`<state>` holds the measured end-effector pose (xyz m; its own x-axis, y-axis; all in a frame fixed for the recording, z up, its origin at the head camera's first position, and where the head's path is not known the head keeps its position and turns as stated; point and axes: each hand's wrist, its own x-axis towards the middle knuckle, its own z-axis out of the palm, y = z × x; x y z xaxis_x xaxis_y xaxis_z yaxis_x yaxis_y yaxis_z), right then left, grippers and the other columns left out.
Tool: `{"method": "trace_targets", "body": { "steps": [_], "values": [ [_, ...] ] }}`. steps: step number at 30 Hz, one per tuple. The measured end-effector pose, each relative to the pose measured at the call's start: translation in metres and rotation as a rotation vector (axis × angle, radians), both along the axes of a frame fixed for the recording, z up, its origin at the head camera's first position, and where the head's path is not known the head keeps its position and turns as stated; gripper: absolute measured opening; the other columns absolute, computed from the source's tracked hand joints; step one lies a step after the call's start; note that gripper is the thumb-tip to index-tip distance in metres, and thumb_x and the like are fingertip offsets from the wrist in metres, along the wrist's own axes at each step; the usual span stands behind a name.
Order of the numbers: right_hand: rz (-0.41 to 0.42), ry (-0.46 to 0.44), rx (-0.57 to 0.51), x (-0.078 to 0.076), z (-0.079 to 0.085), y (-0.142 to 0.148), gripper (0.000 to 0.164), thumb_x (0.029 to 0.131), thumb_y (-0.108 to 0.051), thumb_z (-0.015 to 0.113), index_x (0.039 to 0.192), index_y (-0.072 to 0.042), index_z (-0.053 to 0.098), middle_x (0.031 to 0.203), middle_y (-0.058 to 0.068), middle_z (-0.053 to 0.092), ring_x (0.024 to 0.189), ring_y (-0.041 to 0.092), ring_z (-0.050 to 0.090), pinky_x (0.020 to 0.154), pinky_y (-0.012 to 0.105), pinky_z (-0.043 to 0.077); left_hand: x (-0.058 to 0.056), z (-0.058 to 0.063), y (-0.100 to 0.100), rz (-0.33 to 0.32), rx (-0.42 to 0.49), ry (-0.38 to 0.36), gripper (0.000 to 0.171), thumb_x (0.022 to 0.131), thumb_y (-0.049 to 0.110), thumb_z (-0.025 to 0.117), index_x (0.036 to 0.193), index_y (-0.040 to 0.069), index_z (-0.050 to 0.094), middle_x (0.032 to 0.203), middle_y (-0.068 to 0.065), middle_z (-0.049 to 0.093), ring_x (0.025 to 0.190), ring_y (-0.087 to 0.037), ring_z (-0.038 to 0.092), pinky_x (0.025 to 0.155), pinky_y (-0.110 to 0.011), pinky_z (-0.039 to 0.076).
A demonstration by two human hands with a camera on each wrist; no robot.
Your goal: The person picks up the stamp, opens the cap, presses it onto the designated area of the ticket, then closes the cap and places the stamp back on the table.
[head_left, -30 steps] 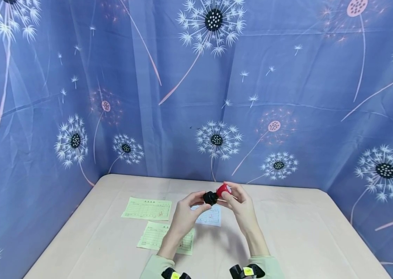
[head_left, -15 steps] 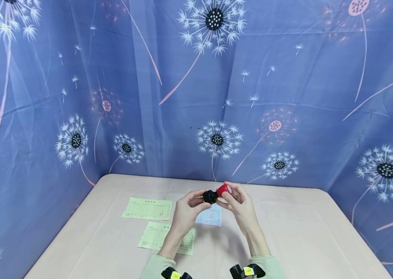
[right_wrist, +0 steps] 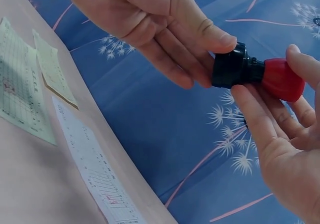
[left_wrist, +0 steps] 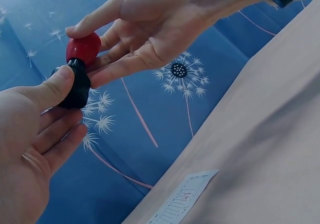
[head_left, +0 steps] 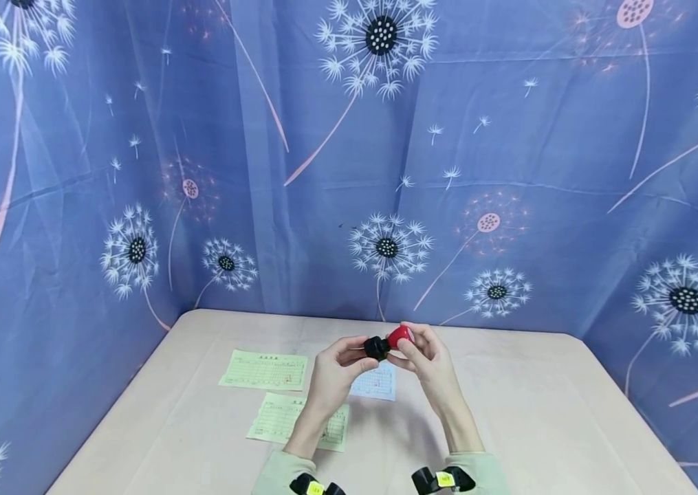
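Observation:
Above the table, both hands hold a stamp with a red knob handle and a black body. My left hand pinches the black body between thumb and fingers. On the other side, my right hand grips the red handle, its thumb on the knob. The left wrist view has the stamp tilted, red handle uppermost and black body below. A narrow black ribbed neck joins the two parts in the right wrist view. The stamp's underside is hidden.
Two green printed slips, one farther back and one nearer, lie on the beige table at left. A pale blue slip lies beneath the hands. Red marks show on the slips. Blue dandelion-patterned cloth hangs behind the table.
Both hands keep their hold on the stamp and have barely moved. A little less of the handle's pale end shows now. The slips lie as before.

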<state>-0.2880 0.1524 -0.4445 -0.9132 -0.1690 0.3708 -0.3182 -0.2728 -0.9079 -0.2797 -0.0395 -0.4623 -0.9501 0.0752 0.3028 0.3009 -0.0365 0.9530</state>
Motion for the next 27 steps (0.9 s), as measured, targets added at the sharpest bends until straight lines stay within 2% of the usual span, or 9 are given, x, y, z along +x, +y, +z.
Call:
{"method": "trace_targets", "body": {
  "steps": [5, 9, 14, 21, 27],
  "values": [
    [0.017, 0.002, -0.009, 0.001, 0.000, -0.001, 0.027, 0.100, -0.002, 0.055, 0.126, -0.001, 0.049, 0.115, 0.006, 0.066, 0.104, 0.013, 0.069, 0.087, 0.039, 0.058, -0.001, -0.001, -0.003, -0.019, -0.022, -0.007, 0.047, 0.081, 0.021, 0.081, 0.125, 0.012, 0.067, 0.112, -0.012, 0.074, 0.105, -0.023, 0.071, 0.088, -0.023, 0.057],
    [0.032, -0.010, -0.022, 0.000, -0.002, -0.002, 0.025, 0.100, -0.002, 0.055, 0.125, -0.005, 0.049, 0.115, 0.001, 0.066, 0.104, 0.013, 0.069, 0.089, 0.039, 0.058, -0.003, -0.003, -0.006, -0.030, -0.041, -0.012, 0.046, 0.083, 0.021, 0.080, 0.126, 0.013, 0.066, 0.114, -0.012, 0.073, 0.106, -0.024, 0.070, 0.089, -0.022, 0.056],
    [0.005, -0.026, -0.035, -0.003, -0.005, -0.002, 0.025, 0.100, -0.002, 0.055, 0.125, -0.003, 0.049, 0.114, 0.003, 0.067, 0.101, 0.015, 0.070, 0.088, 0.040, 0.058, -0.005, -0.003, -0.006, -0.048, -0.069, -0.014, 0.047, 0.085, 0.024, 0.078, 0.130, 0.015, 0.064, 0.116, -0.012, 0.072, 0.106, -0.023, 0.070, 0.090, -0.021, 0.055],
    [-0.026, -0.026, -0.002, -0.004, -0.005, -0.001, 0.033, 0.099, -0.003, 0.057, 0.128, 0.006, 0.046, 0.116, 0.010, 0.066, 0.099, 0.014, 0.071, 0.086, 0.040, 0.059, -0.005, -0.004, -0.005, -0.064, -0.091, -0.024, 0.048, 0.088, 0.028, 0.076, 0.132, 0.017, 0.061, 0.116, -0.010, 0.072, 0.104, -0.022, 0.070, 0.088, -0.019, 0.055],
    [-0.062, -0.064, 0.055, -0.005, -0.007, 0.000, 0.035, 0.097, -0.006, 0.063, 0.129, 0.002, 0.050, 0.117, 0.012, 0.065, 0.098, 0.012, 0.070, 0.085, 0.038, 0.060, -0.005, -0.012, -0.004, -0.068, -0.101, -0.065, 0.049, 0.088, 0.028, 0.077, 0.132, 0.015, 0.061, 0.110, -0.012, 0.074, 0.102, -0.020, 0.070, 0.087, -0.020, 0.055]
  ]
}}
